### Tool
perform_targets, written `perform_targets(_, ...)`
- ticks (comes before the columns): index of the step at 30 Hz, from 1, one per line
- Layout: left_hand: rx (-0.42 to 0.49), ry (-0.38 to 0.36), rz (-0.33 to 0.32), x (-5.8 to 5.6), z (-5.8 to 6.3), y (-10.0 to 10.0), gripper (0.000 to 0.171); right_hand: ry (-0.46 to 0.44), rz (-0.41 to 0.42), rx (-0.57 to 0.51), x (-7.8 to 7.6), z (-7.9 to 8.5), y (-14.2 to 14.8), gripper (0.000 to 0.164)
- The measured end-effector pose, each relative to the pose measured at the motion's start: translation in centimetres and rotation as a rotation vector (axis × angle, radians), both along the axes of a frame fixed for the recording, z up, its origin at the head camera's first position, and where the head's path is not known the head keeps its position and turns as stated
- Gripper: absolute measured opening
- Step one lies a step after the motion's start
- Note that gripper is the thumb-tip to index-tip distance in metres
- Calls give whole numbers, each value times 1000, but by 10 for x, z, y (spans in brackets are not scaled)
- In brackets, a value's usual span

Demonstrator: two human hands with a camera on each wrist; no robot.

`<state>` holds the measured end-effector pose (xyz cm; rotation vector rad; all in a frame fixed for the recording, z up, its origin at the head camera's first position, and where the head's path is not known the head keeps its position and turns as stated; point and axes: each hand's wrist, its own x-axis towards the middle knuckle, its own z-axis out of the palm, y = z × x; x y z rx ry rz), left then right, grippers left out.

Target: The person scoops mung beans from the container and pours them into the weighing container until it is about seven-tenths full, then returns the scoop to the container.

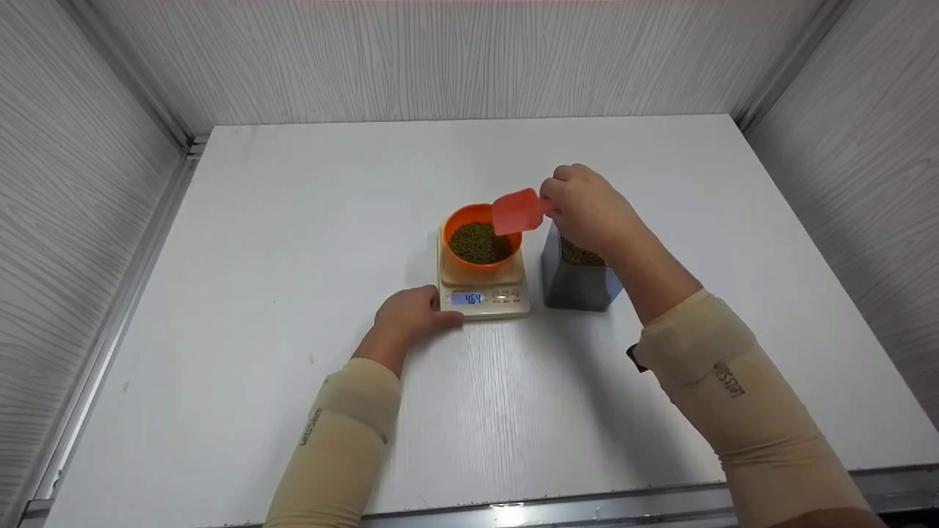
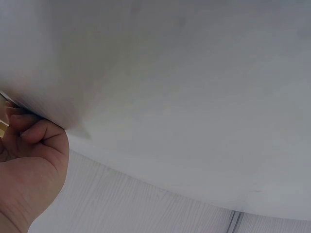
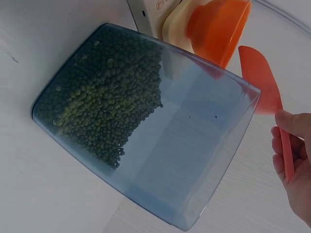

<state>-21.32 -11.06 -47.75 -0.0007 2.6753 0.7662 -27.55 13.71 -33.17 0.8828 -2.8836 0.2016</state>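
My right hand pinches the handle of a red scoop, whose blade tilts over the rim of an orange bowl. Green mung beans lie in the bowl, which stands on a white kitchen scale; its lit display seems to read 464. At the scale's front left corner, my left hand holds on, thumb along the front edge and the other fingers curled at the side. In the right wrist view, the scoop handle lies between thumb and fingers.
Right of the scale stands a clear bluish container, partly filled with mung beans; my right hand and forearm pass above it. The white table meets grained panels at the back and sides, with a metal rail along its front.
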Motion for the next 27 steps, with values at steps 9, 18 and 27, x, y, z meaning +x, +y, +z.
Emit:
perform_targets(9,-12,13,-9,1,0,0,48,-59,-54,-41,7,23,16,18)
perform_targets(18,-2,22,8,1,-1,-1,47,-162,-113,-8,16,56,46,17)
perform_targets(27,0,28,-11,-1,-3,-4,46,-216,-187,141,14,61,59,17)
